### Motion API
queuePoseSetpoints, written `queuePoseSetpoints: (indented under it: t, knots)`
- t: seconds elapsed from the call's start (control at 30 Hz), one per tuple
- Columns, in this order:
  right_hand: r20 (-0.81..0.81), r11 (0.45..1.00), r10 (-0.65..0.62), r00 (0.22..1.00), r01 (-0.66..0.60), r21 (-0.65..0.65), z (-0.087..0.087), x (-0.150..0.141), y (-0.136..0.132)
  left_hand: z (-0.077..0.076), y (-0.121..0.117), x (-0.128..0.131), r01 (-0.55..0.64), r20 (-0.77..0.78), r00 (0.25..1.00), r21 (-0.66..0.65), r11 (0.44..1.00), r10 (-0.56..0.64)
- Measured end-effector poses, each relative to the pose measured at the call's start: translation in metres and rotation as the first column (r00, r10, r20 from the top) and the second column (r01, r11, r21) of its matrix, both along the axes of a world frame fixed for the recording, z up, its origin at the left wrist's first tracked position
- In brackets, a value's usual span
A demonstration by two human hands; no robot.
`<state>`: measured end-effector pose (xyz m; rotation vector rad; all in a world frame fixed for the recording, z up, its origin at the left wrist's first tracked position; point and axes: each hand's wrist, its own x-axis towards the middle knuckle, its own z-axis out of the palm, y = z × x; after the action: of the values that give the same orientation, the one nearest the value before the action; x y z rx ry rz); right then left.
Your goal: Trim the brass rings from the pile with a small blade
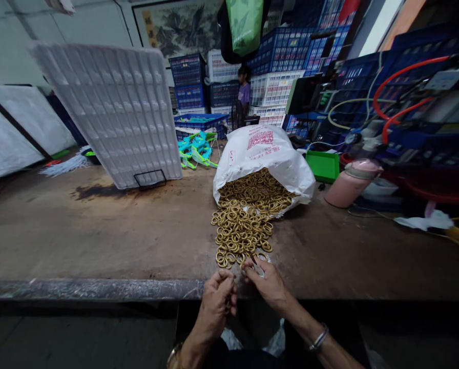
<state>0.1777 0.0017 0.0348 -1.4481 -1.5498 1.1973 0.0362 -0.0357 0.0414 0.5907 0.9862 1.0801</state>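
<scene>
Many gold-coloured rings (243,230) spill from the mouth of a white woven sack (266,148) toward the near edge of the table. My left hand (218,297) is closed just off that edge, its fingers curled around what look like a few of the gold rings, mostly hidden. Beside it, my right hand (270,287) pinches a small thin tool (255,264), dark with a pale part; its exact kind is unclear. The right fingertips are at the near end of the ring pile, with a ring close against them. A small gap separates the two hands.
A ribbed translucent plastic panel (118,113) stands on the wooden table (99,246) at left. Teal and lime plastic pieces (199,148) lie behind. To the right are a green tray (324,166) and a pink bottle (350,184). A person (244,92) stands near stacked crates (279,51).
</scene>
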Motion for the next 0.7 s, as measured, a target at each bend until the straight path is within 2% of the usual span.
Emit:
queuePoseSetpoints:
  t: [0.07,0.17,0.37,0.47,0.57,0.63,0.7]
  knots:
    - [-0.047,0.998,-0.004,0.999,0.001,-0.062,0.005,-0.001,-0.002,-0.001,0.001,0.002,-0.002,-0.159,0.987,0.066,0.998,0.012]
    - [-0.126,0.981,0.043,0.991,-0.065,-0.184,0.015,-0.003,-0.007,-0.003,0.001,0.001,0.066,-0.322,0.947,0.180,0.981,-0.005]
    - [-0.253,0.929,0.050,0.966,-0.138,-0.343,0.025,-0.003,-0.014,0.005,0.000,-0.002,0.193,-0.437,0.899,0.417,0.888,0.010]
    - [-0.246,0.896,0.053,0.968,-0.155,-0.415,0.025,-0.003,-0.015,0.009,-0.001,-0.004,0.259,-0.480,0.877,0.442,0.859,-0.018]
    - [-0.270,0.873,0.064,0.961,-0.185,-0.451,0.026,-0.004,-0.014,0.011,-0.001,-0.005,0.261,-0.503,0.864,0.439,0.860,-0.006]
    - [-0.274,0.877,0.071,0.959,-0.191,-0.442,0.026,-0.006,-0.013,0.012,0.000,-0.005,0.241,-0.473,0.881,0.414,0.878,-0.019]
    - [-0.223,0.907,0.081,0.971,-0.165,-0.387,0.024,-0.007,-0.012,0.011,0.001,-0.004,0.203,-0.420,0.907,0.379,0.903,-0.028]
